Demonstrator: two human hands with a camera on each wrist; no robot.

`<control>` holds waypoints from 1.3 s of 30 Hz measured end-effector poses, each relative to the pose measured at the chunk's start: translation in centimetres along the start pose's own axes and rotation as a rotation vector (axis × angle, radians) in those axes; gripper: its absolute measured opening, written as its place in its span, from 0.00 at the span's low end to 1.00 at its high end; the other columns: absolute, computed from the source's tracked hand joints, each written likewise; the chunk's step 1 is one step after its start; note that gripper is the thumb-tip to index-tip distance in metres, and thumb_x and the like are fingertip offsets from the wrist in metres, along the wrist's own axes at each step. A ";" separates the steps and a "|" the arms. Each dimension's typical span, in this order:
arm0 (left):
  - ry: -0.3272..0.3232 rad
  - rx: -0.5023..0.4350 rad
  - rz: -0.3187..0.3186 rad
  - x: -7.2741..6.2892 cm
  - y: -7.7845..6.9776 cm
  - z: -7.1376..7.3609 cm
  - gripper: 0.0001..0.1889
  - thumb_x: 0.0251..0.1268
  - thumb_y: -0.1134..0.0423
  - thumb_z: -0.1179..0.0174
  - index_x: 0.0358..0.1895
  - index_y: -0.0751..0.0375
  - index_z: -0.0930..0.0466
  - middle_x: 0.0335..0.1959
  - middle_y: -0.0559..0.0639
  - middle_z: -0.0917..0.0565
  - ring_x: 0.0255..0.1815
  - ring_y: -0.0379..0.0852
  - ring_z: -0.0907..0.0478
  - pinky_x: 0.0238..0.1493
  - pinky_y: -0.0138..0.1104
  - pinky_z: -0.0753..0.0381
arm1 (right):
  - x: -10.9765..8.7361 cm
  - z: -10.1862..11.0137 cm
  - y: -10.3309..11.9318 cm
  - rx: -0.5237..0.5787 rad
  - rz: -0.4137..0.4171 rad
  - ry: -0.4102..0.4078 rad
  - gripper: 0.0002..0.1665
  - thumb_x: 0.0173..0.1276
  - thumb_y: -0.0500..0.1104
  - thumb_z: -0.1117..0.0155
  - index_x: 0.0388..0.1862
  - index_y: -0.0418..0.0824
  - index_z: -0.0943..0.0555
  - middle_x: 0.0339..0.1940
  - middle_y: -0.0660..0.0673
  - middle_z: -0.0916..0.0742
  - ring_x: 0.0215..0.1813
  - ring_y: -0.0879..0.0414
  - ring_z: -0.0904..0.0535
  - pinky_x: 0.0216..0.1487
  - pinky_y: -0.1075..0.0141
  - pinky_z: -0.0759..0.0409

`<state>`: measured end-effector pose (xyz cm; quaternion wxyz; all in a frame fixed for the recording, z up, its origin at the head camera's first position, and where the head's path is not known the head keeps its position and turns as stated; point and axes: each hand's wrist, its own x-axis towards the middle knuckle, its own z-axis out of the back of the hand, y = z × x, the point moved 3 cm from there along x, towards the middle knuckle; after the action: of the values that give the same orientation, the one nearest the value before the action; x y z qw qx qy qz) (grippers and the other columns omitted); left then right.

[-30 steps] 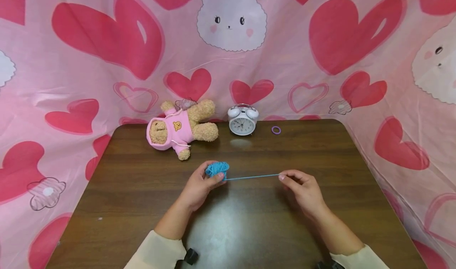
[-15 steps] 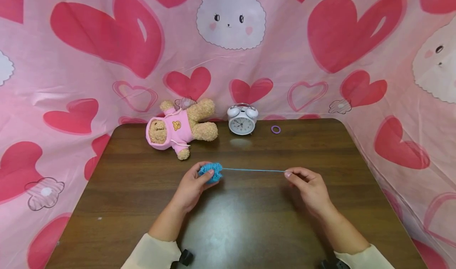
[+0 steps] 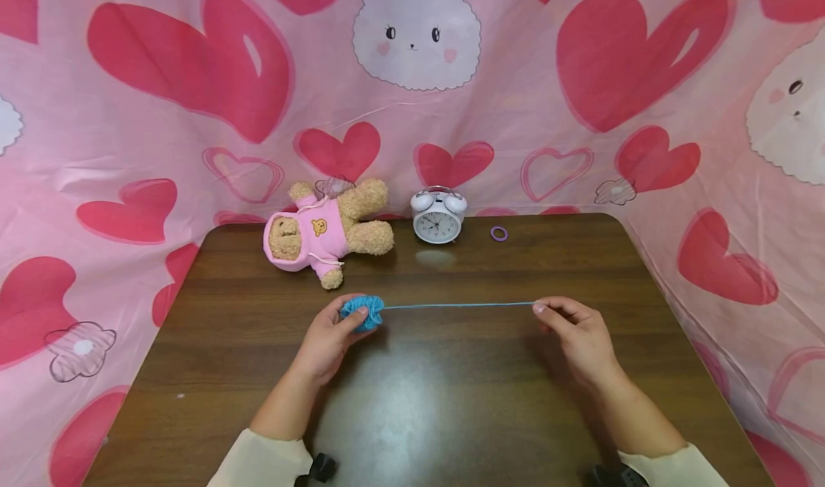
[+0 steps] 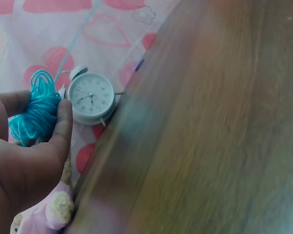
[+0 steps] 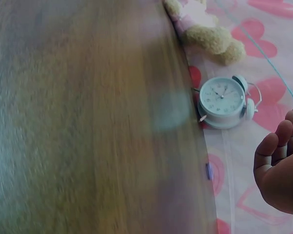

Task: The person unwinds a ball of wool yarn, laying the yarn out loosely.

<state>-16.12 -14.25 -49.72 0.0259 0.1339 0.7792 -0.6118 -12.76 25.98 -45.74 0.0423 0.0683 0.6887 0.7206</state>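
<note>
A small bundle of blue yarn (image 3: 370,314) sits in my left hand (image 3: 325,344), gripped between the thumb and the fingers. In the left wrist view the wound strands of the yarn bundle (image 4: 39,109) show between thumb and fingers, with loops sticking out at the top. One strand of yarn (image 3: 457,305) runs taut from the bundle across to my right hand (image 3: 583,336). Thumb and forefinger of that hand pinch the strand's end. At the right edge of the right wrist view, the right hand's (image 5: 283,170) other fingers are curled, and its pinching fingertips are mostly cut off.
Along the back of the brown wooden table (image 3: 412,415) lies a teddy bear in a pink hoodie (image 3: 329,229). Right of it stands a white twin-bell alarm clock (image 3: 438,218), then a purple ring (image 3: 499,234). A pink heart-patterned cloth (image 3: 515,79) hangs behind.
My hands have moved apart, the left one leftward with the bundle and the right one to the right. The yarn strand between them has grown longer.
</note>
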 end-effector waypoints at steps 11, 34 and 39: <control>-0.028 0.020 0.013 -0.5 -0.7 1.7 0.21 0.79 0.66 0.42 0.68 0.72 0.33 0.54 0.54 0.18 0.50 0.47 0.16 0.63 0.48 0.19 | 0.2 1.5 0.3 0.069 0.035 -0.060 0.04 0.70 0.30 0.31 0.39 0.27 0.14 0.29 0.51 0.13 0.29 0.55 0.20 0.38 0.68 0.20; -0.106 0.096 0.023 -1.7 -1.9 5.8 0.26 0.79 0.59 0.41 0.70 0.71 0.36 0.52 0.48 0.18 0.50 0.43 0.17 0.59 0.39 0.17 | 0.6 5.7 -0.1 0.145 0.003 -0.155 0.02 0.69 0.30 0.31 0.38 0.33 0.12 0.29 0.51 0.13 0.29 0.58 0.19 0.37 0.70 0.19; -0.120 0.105 0.040 -2.2 -2.3 6.7 0.28 0.80 0.57 0.41 0.71 0.70 0.37 0.52 0.46 0.18 0.51 0.42 0.18 0.60 0.38 0.17 | 0.7 6.7 -0.4 0.154 -0.001 -0.167 0.03 0.70 0.30 0.31 0.38 0.34 0.11 0.29 0.51 0.12 0.29 0.57 0.18 0.37 0.70 0.19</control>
<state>-15.44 -21.60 -48.75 0.0777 0.1137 0.7402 -0.6582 -12.43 32.69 -45.83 0.0945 0.1309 0.7362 0.6572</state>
